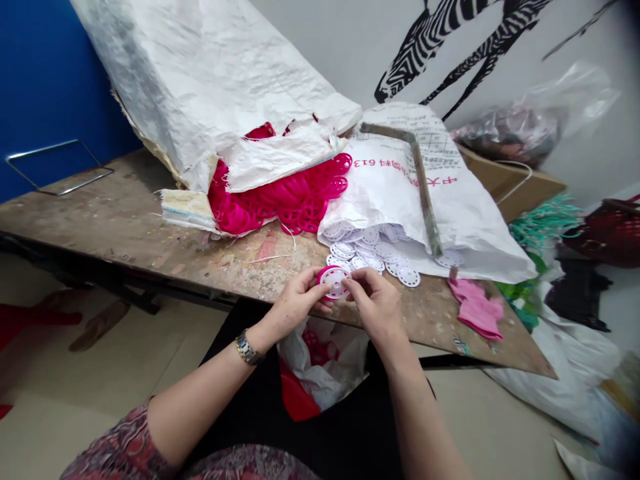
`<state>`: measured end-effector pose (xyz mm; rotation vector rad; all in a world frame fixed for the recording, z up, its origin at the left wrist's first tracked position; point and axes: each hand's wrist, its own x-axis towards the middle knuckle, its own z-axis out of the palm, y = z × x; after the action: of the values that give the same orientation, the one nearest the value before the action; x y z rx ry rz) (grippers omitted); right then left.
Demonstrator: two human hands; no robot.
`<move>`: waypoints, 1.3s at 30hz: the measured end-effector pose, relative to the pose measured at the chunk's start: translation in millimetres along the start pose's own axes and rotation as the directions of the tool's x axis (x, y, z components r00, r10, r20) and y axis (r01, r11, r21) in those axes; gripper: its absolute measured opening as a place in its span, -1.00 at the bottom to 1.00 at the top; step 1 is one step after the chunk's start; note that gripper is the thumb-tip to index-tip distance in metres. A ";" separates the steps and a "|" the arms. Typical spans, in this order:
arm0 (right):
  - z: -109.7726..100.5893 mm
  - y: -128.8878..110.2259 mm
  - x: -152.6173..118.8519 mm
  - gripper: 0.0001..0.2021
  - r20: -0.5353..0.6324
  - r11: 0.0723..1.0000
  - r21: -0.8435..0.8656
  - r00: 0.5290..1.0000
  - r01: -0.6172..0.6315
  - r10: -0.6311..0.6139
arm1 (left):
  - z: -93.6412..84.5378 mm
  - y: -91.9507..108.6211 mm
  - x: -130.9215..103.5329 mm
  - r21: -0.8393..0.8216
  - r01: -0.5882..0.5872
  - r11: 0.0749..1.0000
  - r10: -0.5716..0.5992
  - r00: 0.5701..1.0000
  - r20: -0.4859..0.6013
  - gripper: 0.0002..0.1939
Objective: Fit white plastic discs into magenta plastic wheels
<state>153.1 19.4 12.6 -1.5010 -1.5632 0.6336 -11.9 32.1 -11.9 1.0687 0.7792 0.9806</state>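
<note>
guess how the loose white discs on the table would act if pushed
The white discs look thin and perforated, so they're probably light. Lying flat and overlapping, they would likely slide rather than roll. Their even round outlines suggest they're fairly stiff.

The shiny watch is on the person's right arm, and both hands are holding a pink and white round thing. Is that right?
Not quite: the watch is on the left arm, as the head view shows. The rest is right: the left hand and the right hand both hold the pink and white round thing.
</note>
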 end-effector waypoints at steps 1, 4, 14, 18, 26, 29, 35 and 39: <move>0.9 -0.3 -1.5 -0.82 -0.017 0.999 -0.026 1.000 0.024 -0.025 | 0.4 0.3 -0.6 0.012 -0.009 1.000 0.009 1.000 0.002 -0.66; 1.2 -1.9 -4.6 -0.74 -0.078 0.999 -0.025 0.996 0.041 -0.043 | 0.7 1.2 -2.2 0.026 -0.037 0.999 0.036 0.999 0.013 -0.67; -8.7 -13.5 -18.3 -0.80 0.098 0.963 0.261 0.994 -0.070 0.045 | 0.4 0.6 -10.0 0.106 -0.118 0.987 0.102 0.984 0.148 -0.66; -5.2 -15.1 -25.2 -0.80 0.102 0.962 0.257 0.992 -0.098 0.074 | 2.9 5.0 -13.6 0.272 -0.212 0.939 0.166 0.970 0.180 -0.69; 5.3 -10.3 -35.4 -0.85 0.011 0.975 0.207 0.997 -0.075 0.075 | 6.8 3.0 -17.9 0.498 -0.288 0.818 0.271 0.956 0.109 -0.76; 6.8 -4.8 -34.6 -0.82 0.042 0.957 0.259 0.991 -0.134 0.127 | 6.8 4.4 -17.4 0.442 -0.210 0.872 0.174 0.977 0.120 -0.71; 5.1 4.0 -30.3 -0.80 -0.043 0.891 0.413 0.973 -0.190 0.228 | 3.9 3.2 -17.2 0.333 -0.086 0.939 0.014 0.977 0.213 -0.63; 1.0 -1.0 -33.6 -0.79 0.047 0.867 0.464 0.982 -0.183 0.182 | 6.2 1.4 -18.0 0.269 -0.063 0.961 0.012 0.982 0.188 -0.63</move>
<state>148.8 -13.1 5.3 -1.2799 -1.1615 1.0405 -13.5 13.5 -7.6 1.3989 0.7573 0.8053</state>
